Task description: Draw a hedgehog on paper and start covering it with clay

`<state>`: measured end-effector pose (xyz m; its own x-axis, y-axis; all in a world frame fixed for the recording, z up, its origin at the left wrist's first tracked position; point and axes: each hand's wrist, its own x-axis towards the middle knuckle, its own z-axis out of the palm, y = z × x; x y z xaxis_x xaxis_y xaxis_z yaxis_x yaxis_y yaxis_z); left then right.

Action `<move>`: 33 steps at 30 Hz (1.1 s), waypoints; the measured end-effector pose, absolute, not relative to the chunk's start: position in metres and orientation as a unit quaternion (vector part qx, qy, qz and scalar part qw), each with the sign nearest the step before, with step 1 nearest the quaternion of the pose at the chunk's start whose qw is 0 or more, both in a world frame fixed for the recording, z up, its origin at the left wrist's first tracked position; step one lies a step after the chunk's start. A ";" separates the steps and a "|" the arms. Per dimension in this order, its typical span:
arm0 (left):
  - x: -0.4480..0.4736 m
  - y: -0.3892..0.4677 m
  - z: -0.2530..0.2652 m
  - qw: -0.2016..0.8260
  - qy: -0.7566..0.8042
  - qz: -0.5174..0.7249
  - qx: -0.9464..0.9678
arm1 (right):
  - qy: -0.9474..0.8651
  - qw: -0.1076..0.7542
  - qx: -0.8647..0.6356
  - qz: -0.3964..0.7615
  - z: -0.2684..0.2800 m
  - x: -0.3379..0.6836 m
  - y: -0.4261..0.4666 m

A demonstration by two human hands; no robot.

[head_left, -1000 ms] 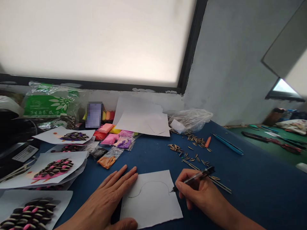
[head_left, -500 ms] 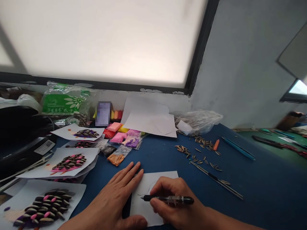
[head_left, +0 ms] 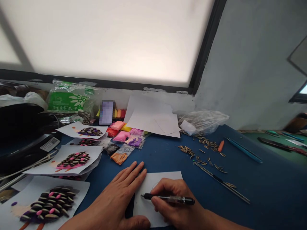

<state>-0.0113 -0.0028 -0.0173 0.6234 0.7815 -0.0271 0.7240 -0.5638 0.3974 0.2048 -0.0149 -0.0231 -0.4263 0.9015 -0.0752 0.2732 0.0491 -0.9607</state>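
A black pen (head_left: 171,198) is gripped in my right hand (head_left: 176,201), its tip over the left part of a small white sheet of paper (head_left: 165,176). A thin curved line shows on the sheet, partly covered by my right fingers. My left hand (head_left: 120,195) lies flat with its fingers stretched out, resting along the sheet's left edge and holding nothing. To the left lie paper cards (head_left: 82,188) bearing hedgehog shapes made of sunflower seeds (head_left: 51,204) and coloured clay.
Bags of coloured clay (head_left: 121,135) lie beyond my left hand. Loose sunflower seeds (head_left: 207,143), an orange stick (head_left: 221,146), blue tweezers (head_left: 244,150) and a thin metal tool (head_left: 222,182) lie to the right. White sheets (head_left: 153,118) and a clear plastic bag (head_left: 206,121) stand at the back.
The whole view has shifted slightly, so things appear a little further right. The pen's tip sits slightly higher on the sheet, and my right hand covers more of the drawn line.
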 end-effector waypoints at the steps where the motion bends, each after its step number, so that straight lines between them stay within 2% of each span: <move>1: -0.012 -0.003 -0.018 0.192 0.425 0.080 0.881 | -0.667 0.302 -0.443 0.518 -0.024 0.205 -0.014; 9: -0.009 -0.002 -0.012 0.202 0.439 0.044 0.874 | -0.695 0.306 -0.435 0.484 -0.023 0.206 -0.014; 18: -0.014 -0.003 -0.019 0.191 0.421 0.084 0.883 | -0.711 0.293 -0.433 0.470 -0.016 0.208 -0.016; 23: -0.012 -0.002 -0.017 0.182 0.438 0.040 0.880 | -0.718 0.286 -0.433 0.464 -0.018 0.210 -0.016; 28: -0.012 -0.003 -0.018 0.183 0.423 0.081 0.884 | -0.721 0.278 -0.436 0.461 -0.014 0.211 -0.018; 33: -0.010 -0.003 -0.012 0.183 0.438 0.021 0.880 | -0.717 0.275 -0.444 0.461 -0.011 0.212 -0.019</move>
